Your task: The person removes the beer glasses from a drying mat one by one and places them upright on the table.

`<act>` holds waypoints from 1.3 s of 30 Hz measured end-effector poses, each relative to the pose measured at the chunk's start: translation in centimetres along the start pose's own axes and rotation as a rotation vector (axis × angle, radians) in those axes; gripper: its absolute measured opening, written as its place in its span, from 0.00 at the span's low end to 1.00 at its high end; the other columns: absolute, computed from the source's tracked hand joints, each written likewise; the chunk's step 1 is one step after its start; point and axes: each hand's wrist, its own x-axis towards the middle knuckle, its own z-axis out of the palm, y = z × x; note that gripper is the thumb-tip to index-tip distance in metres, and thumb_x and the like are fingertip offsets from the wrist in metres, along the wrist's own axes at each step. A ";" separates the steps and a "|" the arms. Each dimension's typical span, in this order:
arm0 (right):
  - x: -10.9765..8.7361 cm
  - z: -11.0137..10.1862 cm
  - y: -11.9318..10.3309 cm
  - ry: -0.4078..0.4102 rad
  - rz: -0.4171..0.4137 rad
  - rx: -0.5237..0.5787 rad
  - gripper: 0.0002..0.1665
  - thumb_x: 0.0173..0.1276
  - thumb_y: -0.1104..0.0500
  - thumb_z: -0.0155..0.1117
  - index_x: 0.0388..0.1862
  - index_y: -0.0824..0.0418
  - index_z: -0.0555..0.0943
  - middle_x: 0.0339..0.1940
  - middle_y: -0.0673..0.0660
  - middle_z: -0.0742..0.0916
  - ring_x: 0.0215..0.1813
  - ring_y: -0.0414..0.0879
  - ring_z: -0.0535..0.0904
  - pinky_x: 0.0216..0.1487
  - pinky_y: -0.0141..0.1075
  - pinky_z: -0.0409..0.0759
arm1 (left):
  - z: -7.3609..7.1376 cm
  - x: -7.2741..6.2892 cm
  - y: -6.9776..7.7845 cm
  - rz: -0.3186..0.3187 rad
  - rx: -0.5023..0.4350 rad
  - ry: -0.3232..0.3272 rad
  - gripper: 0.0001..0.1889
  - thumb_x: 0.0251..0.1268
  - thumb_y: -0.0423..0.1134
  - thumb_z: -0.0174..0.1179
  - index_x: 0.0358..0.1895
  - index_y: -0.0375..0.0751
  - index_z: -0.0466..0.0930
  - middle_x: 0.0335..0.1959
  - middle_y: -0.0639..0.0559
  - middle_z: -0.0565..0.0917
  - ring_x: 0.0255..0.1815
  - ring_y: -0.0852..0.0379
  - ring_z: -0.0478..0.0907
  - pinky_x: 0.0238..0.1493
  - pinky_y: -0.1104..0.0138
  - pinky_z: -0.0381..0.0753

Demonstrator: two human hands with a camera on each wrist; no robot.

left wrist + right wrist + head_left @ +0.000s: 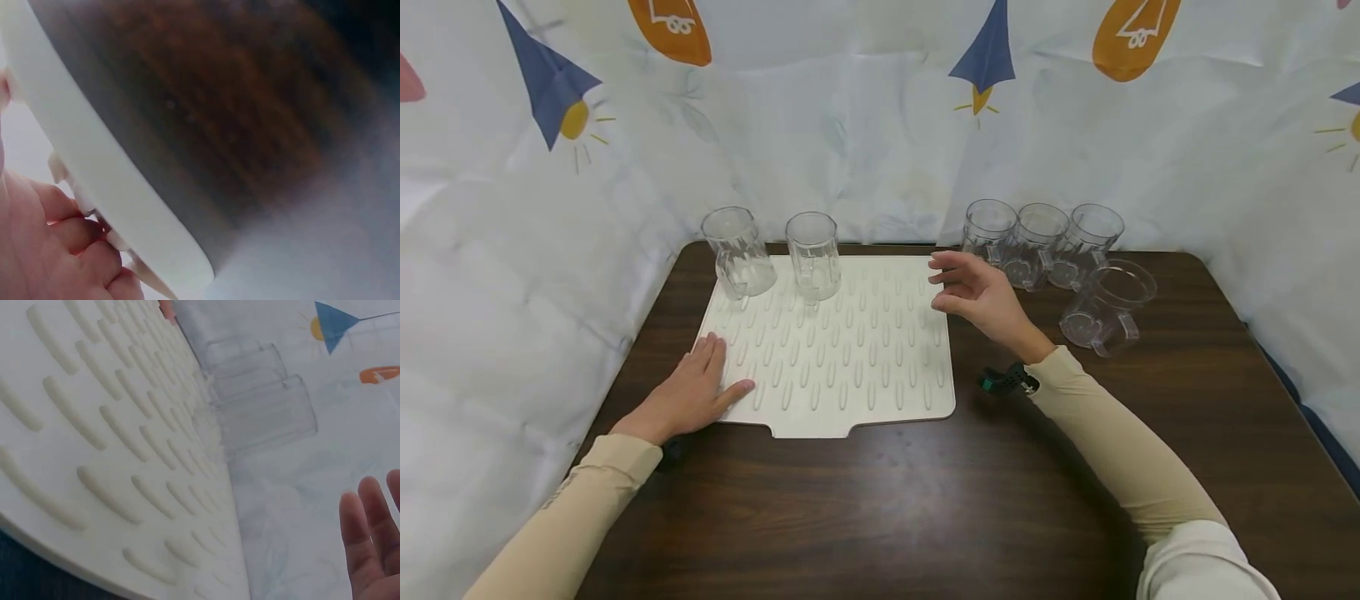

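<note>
Dark table point(865, 525) under white board point(853, 333), its tab point(810, 429) and long ridges point(871, 396) nearward

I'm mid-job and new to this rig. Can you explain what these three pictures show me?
No machine here, just a person's left hand and right hand, both bare. The wide picture is taken from the head, the two close ones from each wrist. On the dark table lies a white ridged board with two clear mugs standing on it; four more mugs stand to its right. The left hand rests on the board's left edge; the right hand hovers near its far right corner. Neither holds a mug.
</note>
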 end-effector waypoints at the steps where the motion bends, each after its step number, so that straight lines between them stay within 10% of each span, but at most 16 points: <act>1: 0.1 0.3 0.1 -0.002 0.003 0.003 0.40 0.66 0.57 0.76 0.74 0.63 0.73 0.68 0.64 0.81 0.63 0.45 0.83 0.59 0.33 0.86 | 0.0 0.0 0.1 -0.002 0.002 -0.001 0.53 0.78 0.61 0.52 0.76 0.11 0.44 0.79 0.14 0.45 0.81 0.17 0.44 0.78 0.30 0.52; 39: 5.5 9.2 2.1 -0.096 0.086 0.080 0.34 0.69 0.65 0.71 0.73 0.62 0.74 0.69 0.64 0.82 0.69 0.62 0.81 0.63 0.40 0.86 | 0.4 0.2 -0.2 -0.022 0.025 -0.001 0.51 0.79 0.60 0.50 0.77 0.13 0.43 0.81 0.16 0.44 0.82 0.19 0.43 0.80 0.31 0.50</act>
